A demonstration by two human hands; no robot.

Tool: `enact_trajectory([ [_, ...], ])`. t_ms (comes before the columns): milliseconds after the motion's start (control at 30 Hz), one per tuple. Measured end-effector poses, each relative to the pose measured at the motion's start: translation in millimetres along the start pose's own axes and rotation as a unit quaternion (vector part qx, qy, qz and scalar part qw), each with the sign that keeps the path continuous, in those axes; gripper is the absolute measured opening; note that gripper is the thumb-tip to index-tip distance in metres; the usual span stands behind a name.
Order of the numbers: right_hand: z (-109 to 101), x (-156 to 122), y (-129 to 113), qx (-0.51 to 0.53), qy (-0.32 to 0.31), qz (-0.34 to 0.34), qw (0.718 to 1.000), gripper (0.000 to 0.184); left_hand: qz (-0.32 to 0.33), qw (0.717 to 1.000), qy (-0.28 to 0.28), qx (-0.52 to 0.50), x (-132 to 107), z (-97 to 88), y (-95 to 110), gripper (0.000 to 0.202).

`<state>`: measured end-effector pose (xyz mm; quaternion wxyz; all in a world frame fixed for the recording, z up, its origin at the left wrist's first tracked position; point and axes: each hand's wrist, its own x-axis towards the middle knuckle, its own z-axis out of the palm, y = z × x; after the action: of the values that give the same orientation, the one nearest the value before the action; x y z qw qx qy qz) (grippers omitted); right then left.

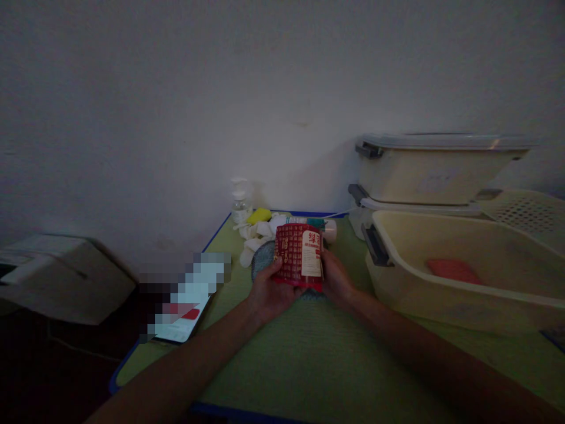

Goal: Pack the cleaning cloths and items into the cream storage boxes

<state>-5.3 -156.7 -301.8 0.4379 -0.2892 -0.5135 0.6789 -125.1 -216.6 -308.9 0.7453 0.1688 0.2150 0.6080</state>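
A red packet (pixel 290 253) with gold characters and a cream label is held up over the middle of the green table. At its lower left edge my left hand (pixel 272 290) is closed, thumb on the front and fingers underneath. My right hand (pixel 338 277) grips the packet's right side, with most of its fingers hidden behind it. Under and behind the packet lies a grey-blue mesh item (pixel 262 259), partly covered.
Behind the packet are a pump bottle (pixel 241 203), a yellow sponge-like block (pixel 259 216) and crumpled white gloves or cloth (pixel 253 238). A phone (pixel 189 300) lies at left. An open cream bin (pixel 397 282) holding a red packet (pixel 452 271) stands right, before stacked lidded bins (pixel 436 176).
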Motion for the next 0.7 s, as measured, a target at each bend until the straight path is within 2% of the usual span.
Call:
enact_trajectory([
  [167, -14, -33, -6, 0.044, -0.036, 0.045, 0.997, 0.051, -0.027, 0.999, -0.022, 0.017, 1, -0.9, -5, 0.038],
  [300, -25, -49, -4, 0.068, -0.027, 0.05, 0.996, 0.048, -0.026, 0.997, -0.039, 0.056, 0, 0.7, -9, 0.041],
  [533, -30, -50, -1, 0.106, -0.013, 0.073, 0.992, 0.046, -0.016, 0.992, -0.011, 0.123, -4, 7.3, -15, 0.042],
  [700, -32, -51, -5, 0.118, -0.007, 0.09, 0.989, 0.047, -0.042, 0.996, -0.015, 0.082, -5, 8.8, -14, 0.036],
])
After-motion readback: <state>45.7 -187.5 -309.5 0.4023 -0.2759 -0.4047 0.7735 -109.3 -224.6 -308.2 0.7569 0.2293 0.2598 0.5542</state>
